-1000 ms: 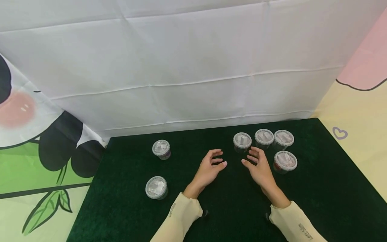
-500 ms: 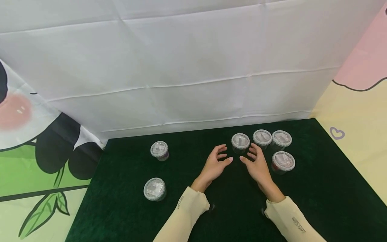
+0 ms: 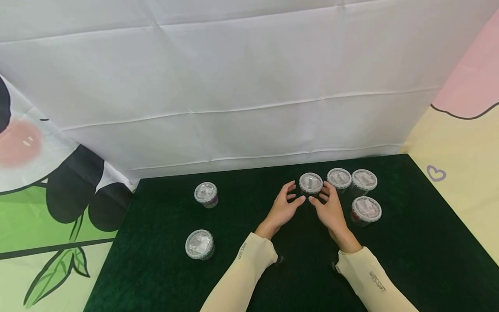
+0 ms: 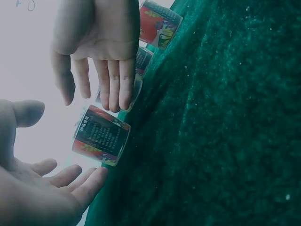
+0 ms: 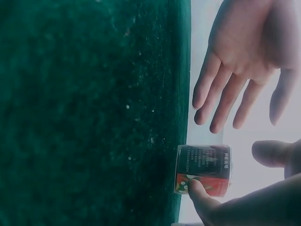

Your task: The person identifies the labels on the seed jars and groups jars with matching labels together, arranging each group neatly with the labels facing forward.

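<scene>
A small clear tub [image 3: 311, 183] with a white-rimmed lid stands upright at the back of the green table, between my two hands. In the left wrist view the tub [image 4: 102, 135] shows a dark, red and floral printed label. My left hand [image 3: 282, 210] is spread at its left side, with fingers slightly bent. At its right side my right hand [image 3: 329, 210] is likewise spread, thumb toward the left thumb. One right finger overlaps the tub [image 5: 204, 165] in the right wrist view; contact cannot be told. Neither hand grips anything.
Right of the hands stand three similar tubs: one [image 3: 339, 178], another [image 3: 364, 180] beside it, and a nearer one [image 3: 366, 209]. Two more, a far tub [image 3: 206, 193] and a near tub [image 3: 199, 244], are at left. A white cloth [image 3: 241, 138] hangs behind the table.
Both hands have moved forward; the left has also come rightward, so they now flank the middle tub closely. The tubs have stayed in place on the table.
</scene>
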`<state>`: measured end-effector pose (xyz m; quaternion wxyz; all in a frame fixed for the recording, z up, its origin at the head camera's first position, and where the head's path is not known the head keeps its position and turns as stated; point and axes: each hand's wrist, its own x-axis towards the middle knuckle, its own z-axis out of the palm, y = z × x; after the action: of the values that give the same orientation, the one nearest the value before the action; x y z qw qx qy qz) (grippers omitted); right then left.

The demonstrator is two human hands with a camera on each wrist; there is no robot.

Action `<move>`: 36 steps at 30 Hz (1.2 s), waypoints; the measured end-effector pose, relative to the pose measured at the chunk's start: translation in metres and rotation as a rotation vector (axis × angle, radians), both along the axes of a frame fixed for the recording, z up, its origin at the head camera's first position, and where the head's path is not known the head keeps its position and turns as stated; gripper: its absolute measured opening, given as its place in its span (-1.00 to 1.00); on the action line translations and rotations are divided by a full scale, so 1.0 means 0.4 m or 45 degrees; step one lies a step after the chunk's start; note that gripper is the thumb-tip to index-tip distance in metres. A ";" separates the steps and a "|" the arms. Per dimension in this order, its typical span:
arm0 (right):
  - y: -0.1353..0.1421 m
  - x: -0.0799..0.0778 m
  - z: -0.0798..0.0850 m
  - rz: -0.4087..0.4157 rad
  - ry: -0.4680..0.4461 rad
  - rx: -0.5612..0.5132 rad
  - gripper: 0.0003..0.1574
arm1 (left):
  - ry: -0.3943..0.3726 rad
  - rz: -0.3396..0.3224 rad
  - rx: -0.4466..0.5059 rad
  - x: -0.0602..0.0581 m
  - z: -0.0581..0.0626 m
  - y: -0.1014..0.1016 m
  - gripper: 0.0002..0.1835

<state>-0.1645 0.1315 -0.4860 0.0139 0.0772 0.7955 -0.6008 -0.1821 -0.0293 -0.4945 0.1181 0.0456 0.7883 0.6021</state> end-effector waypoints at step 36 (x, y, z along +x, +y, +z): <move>0.003 -0.047 -0.009 0.031 -0.039 0.063 -0.07 | 0.033 -0.065 0.063 -0.011 -0.023 0.024 -0.44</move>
<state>-0.1832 0.1327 -0.4896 0.0315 0.0773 0.8107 -0.5794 -0.1865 -0.0197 -0.5038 0.1220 0.0762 0.7733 0.6175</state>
